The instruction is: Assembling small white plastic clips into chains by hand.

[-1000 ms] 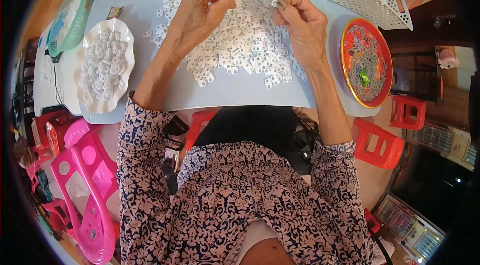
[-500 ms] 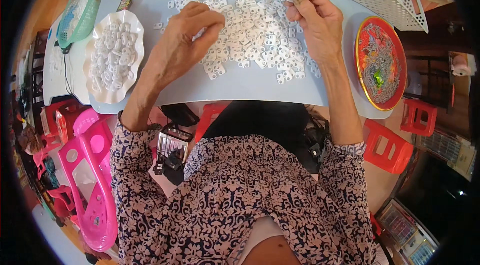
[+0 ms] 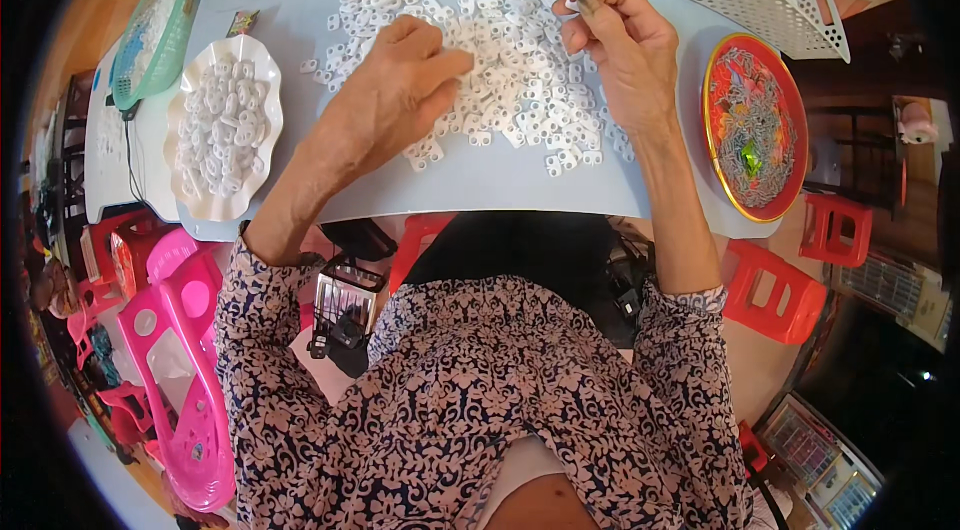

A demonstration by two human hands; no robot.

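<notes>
A broad heap of small white plastic pieces (image 3: 510,80), each with two dark holes, lies spread on the pale table (image 3: 480,188). My left hand (image 3: 395,85) hovers over the heap's left side, index finger stretched to the right and thumb apart below it. Nothing shows in its fingers. On the right, just above the heap, my right hand (image 3: 635,50) pinches one white two-holed piece (image 3: 572,3) between thumb and forefinger. The rest of its fingers are curled.
A wavy-edged white dish (image 3: 205,202) full of similar pieces stands at left, beside a green basket (image 3: 175,60). At right are a red gold-rimmed plate (image 3: 797,115) of small grey metal parts and a white perforated basket (image 3: 800,15). Red stools (image 3: 775,295) stand below.
My left hand has moved right over the heap, its index finger reaching further across. The right hand has shifted slightly left, still pinching the white piece.
</notes>
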